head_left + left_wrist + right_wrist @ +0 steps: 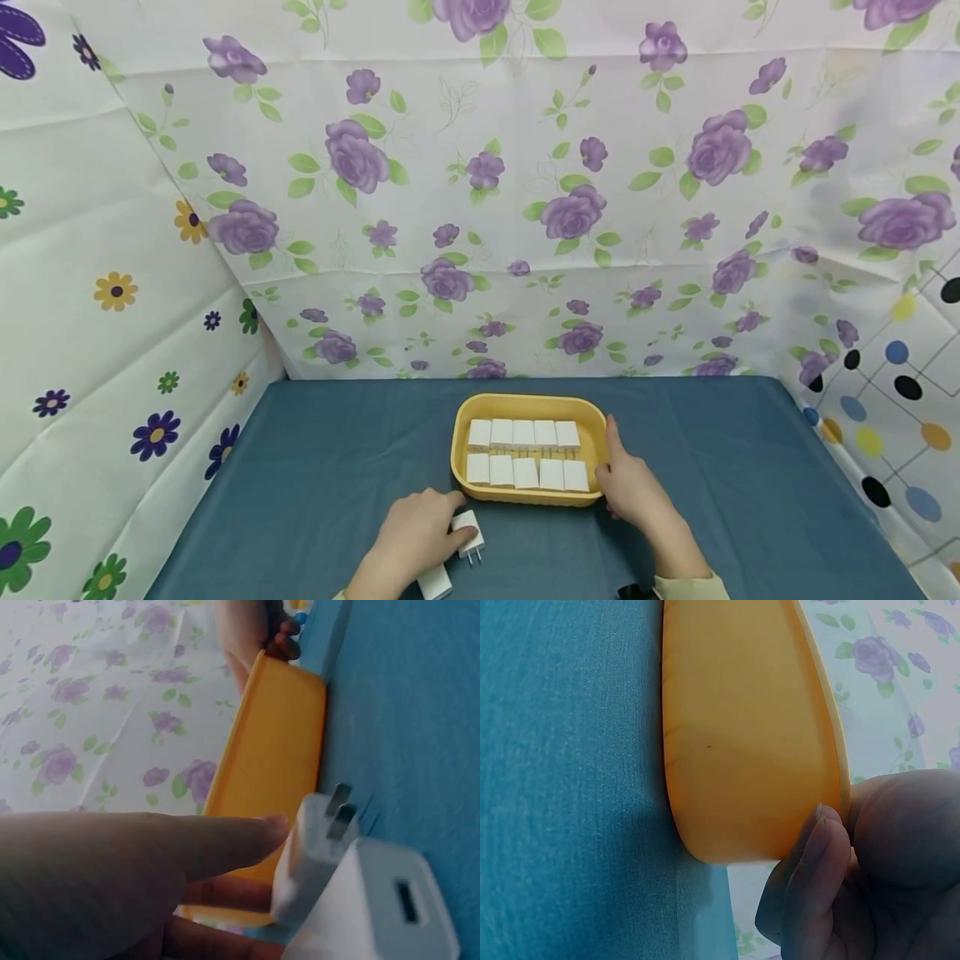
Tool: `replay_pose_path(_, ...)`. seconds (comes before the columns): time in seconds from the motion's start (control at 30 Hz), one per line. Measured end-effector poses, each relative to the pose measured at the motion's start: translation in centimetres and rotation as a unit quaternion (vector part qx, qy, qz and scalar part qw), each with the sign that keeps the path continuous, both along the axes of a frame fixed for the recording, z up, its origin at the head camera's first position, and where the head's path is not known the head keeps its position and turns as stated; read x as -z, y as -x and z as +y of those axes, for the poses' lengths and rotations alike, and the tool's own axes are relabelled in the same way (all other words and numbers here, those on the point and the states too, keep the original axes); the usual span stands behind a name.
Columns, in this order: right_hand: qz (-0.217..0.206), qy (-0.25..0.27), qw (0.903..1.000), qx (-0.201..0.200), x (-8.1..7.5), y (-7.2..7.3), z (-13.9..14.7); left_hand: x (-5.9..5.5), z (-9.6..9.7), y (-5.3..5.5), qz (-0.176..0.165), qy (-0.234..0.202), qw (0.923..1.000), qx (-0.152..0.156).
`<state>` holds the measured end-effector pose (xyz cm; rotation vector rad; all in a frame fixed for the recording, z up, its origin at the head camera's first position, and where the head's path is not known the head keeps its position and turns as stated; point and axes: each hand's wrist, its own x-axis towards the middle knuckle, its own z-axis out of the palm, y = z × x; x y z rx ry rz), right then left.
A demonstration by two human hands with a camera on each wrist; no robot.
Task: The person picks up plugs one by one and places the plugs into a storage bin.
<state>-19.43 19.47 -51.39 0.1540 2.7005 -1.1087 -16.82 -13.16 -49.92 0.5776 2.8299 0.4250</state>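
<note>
Between the thumb and fingers of my left hand [420,532], a white charger plug [468,530] is pinched, its metal prongs facing toward me. A second white charger plug [435,582] is close below that hand; the left wrist view shows the slot in this nearer plug [382,907]. My right hand [637,490] grips the right end of a yellow tray [525,497], thumb at the rim and fingers against the outer wall. Inside the tray, several white charger plugs [523,432] stand in two rows, prongs pointing to the middle.
A blue cloth [337,450] covers the table. Flowered sheeting [480,217] rises along the back edge, with more patterned sheets at the left [112,350] and right [900,417]. A small black object [636,592] is by the right sleeve [690,587].
</note>
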Motion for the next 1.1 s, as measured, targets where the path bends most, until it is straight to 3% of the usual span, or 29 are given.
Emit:
replay_pose_path(0.27,-0.002,0.002,1.0,0.003,0.0,-0.2,0.0,0.8,1.1,-0.3,-0.052,-0.014,0.9983,-0.02)
replay_pose_path(0.8,-0.001,0.009,1.0,0.004,0.0,-0.1,0.0,0.8,2.1,-0.7,-0.073,-0.049,0.9933,-0.075)
replay_pose_path(1.1,-0.002,0.003,1.0,0.007,0.0,-0.1,0.0,0.8,2.3,-0.9,-0.044,-0.049,0.9974,-0.029)
